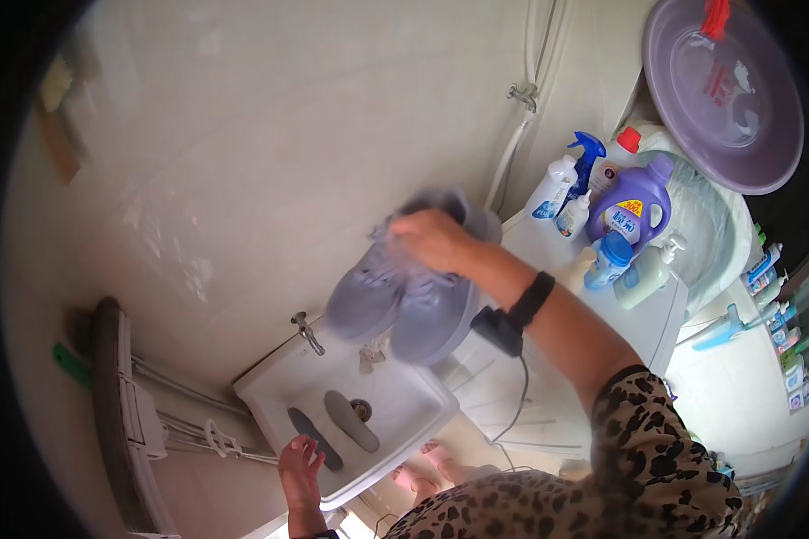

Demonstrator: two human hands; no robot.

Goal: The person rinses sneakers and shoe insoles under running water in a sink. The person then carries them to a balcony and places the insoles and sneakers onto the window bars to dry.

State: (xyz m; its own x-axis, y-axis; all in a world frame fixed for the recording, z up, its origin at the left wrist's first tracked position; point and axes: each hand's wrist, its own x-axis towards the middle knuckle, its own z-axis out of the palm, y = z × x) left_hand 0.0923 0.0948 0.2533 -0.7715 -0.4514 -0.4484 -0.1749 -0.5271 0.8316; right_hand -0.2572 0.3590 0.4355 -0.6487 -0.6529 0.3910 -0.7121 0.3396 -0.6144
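My right hand (431,241) is closed on a pair of grey lace-up shoes (422,322), holding them together near the laces and ankle openings. The shoes hang toes down above the back right of a white sink (438,409); motion blurs them slightly. Two insoles lie in the basin: a lighter grey one (351,422) beside the drain and a darker one (315,439) to its left. My left hand (301,469) is at the sink's front left edge, near the darker insole, fingers apart and holding nothing.
A metal tap (308,335) rises at the sink's back edge, with a crumpled scrap (370,357) nearby. To the right, a purple detergent jug (634,205) stands among several bottles on a white surface. A purple basin (728,99) leans behind them. A second tap (523,94) is on the wall.
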